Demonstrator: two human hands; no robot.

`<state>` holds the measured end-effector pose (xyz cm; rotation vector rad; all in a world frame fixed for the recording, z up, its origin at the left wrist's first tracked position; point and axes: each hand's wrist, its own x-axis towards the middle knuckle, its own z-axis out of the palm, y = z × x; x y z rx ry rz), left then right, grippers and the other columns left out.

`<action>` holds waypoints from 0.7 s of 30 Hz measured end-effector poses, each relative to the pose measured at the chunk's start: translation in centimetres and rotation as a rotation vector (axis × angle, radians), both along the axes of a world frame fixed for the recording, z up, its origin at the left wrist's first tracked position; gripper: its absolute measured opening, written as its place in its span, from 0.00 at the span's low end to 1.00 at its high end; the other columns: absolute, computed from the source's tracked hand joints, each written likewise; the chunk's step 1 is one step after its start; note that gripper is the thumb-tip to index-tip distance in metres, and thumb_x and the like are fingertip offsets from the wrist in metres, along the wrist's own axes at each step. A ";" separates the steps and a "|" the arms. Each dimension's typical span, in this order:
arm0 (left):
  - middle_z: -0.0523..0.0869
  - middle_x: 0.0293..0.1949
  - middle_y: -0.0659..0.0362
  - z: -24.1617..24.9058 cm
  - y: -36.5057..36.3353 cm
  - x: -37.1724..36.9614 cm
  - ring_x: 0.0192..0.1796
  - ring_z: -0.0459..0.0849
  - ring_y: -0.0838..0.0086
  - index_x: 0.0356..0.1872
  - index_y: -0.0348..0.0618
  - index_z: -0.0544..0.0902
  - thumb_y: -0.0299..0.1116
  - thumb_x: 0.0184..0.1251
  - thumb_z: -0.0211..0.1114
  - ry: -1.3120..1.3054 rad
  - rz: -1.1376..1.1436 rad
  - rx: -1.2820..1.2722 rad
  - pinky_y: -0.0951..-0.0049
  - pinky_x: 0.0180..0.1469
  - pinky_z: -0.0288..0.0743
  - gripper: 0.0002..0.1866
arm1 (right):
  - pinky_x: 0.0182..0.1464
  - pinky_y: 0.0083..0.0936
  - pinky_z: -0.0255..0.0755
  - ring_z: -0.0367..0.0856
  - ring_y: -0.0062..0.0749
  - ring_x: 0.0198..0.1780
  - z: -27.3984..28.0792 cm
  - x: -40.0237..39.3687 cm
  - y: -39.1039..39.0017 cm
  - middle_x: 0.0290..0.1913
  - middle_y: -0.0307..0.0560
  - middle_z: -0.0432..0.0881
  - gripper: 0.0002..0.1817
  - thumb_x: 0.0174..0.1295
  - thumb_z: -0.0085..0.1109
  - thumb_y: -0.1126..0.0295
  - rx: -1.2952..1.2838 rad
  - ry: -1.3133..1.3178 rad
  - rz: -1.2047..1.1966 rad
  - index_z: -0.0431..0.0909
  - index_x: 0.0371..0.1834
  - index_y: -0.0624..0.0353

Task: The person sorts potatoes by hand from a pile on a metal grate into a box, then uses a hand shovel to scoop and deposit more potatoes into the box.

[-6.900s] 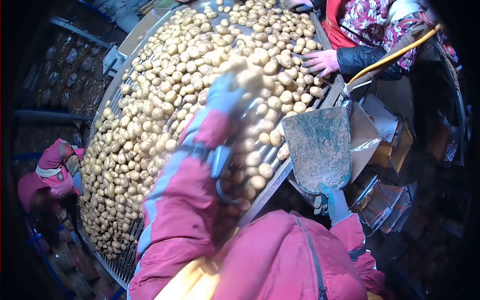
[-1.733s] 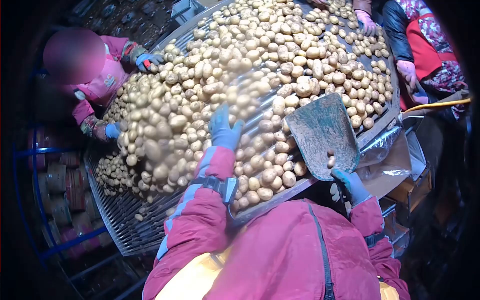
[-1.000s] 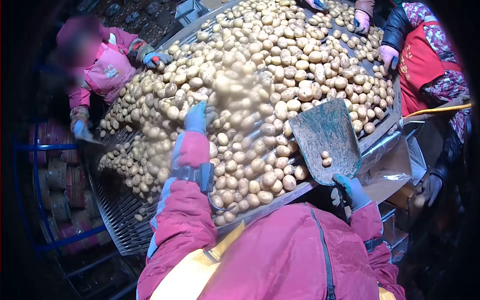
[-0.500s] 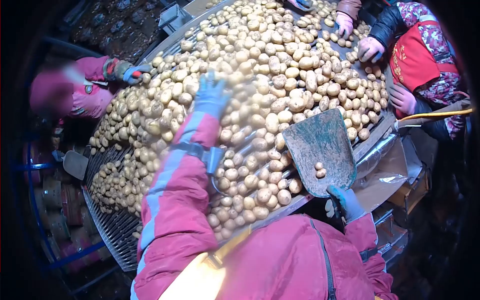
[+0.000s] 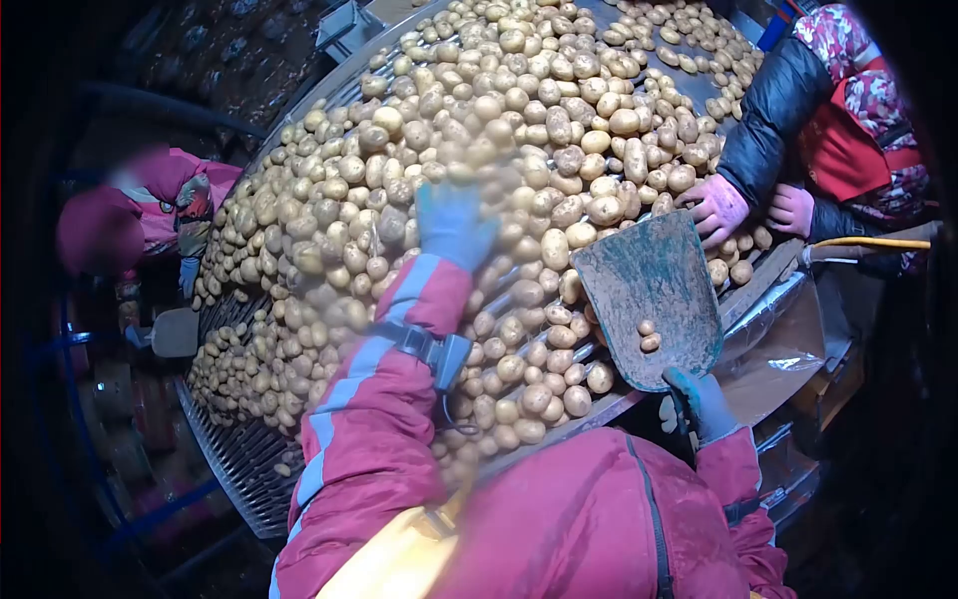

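Note:
My left hand (image 5: 454, 228), in a blue glove, rests on the heap of potatoes (image 5: 349, 190), its fingers spread and partly smeared by a blur in the view. Potatoes lie all around that hand. Low on the right, my gloved right hand (image 5: 701, 404) is closed around the handle end of a worn green scoop (image 5: 654, 290). Two small potatoes (image 5: 649, 335) sit on the scoop's muddy blade, near the handle. The blade's far edge lies over the potatoes at the table's right side.
The slatted sorting table (image 5: 235, 469) spreads out before me. At the right, a co-worker's pink-gloved hand (image 5: 716, 208) reaches to the scoop's edge. Another person (image 5: 165, 215) stands at the left, near a second scoop (image 5: 176, 332). A yellow hose (image 5: 878, 242) runs along the right.
My left hand has moved slightly right and nearer to me over the potatoes. The right co-worker's hand has come close to the scoop; the left person's hand has drawn back from the heap.

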<state>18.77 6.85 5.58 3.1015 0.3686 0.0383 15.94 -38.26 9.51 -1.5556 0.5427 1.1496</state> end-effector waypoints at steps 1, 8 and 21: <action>0.81 0.65 0.50 1.9 -1.6 -0.8 0.72 0.71 0.52 0.68 0.47 0.77 0.54 0.66 0.64 0.072 0.047 -0.086 0.39 0.79 0.48 0.33 | 0.11 0.27 0.68 0.78 0.36 0.11 0.1 0.3 -0.1 0.17 0.50 0.82 0.18 0.68 0.64 0.58 -0.009 -0.025 0.019 0.82 0.33 0.64; 0.79 0.66 0.48 3.9 -6.9 -10.3 0.71 0.74 0.50 0.65 0.46 0.78 0.47 0.65 0.69 0.024 -0.102 -0.271 0.42 0.76 0.57 0.30 | 0.13 0.28 0.70 0.79 0.37 0.12 -0.1 1.5 0.9 0.18 0.50 0.83 0.21 0.68 0.65 0.54 0.017 -0.020 0.060 0.84 0.29 0.65; 0.88 0.51 0.52 -2.2 0.0 0.0 0.55 0.86 0.56 0.50 0.46 0.87 0.40 0.69 0.62 0.069 0.031 -0.153 0.56 0.59 0.79 0.14 | 0.15 0.29 0.72 0.79 0.37 0.13 -0.3 1.3 0.5 0.19 0.52 0.83 0.21 0.68 0.65 0.55 0.036 0.026 0.070 0.83 0.30 0.66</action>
